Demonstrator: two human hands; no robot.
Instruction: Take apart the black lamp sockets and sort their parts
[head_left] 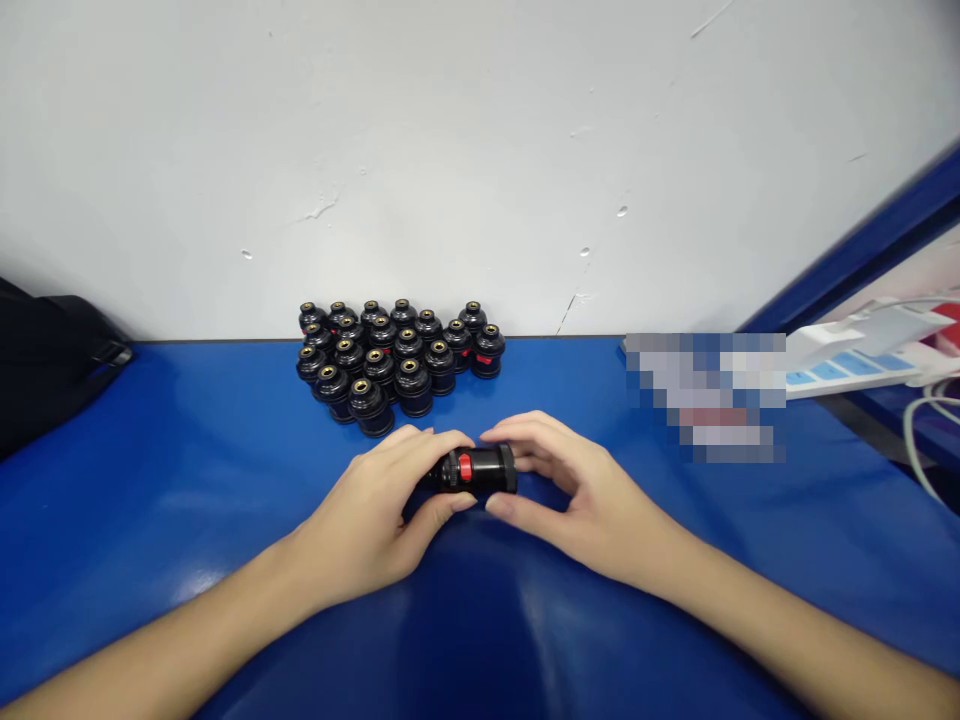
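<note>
A black cylindrical part [487,468] with a red tab lies on its side just above the blue table [247,500]. My left hand [382,500] is wrapped round its left end, which the fingers partly hide. Around the wider right end, my right hand [581,490] is curved with thumb and fingers apart; whether its fingertips touch the part is unclear. Beyond my hands stands a tight group of several black cylindrical parts [412,388] with brass-coloured rings on top, a few showing bits of red.
A black bag [52,360] sits at the left edge. Toward the right are a blurred-out item [705,395], a white power strip [847,370] and white cables [919,440]. Behind the table rises a white wall [450,170]; a blue frame bar [862,240] slants at right.
</note>
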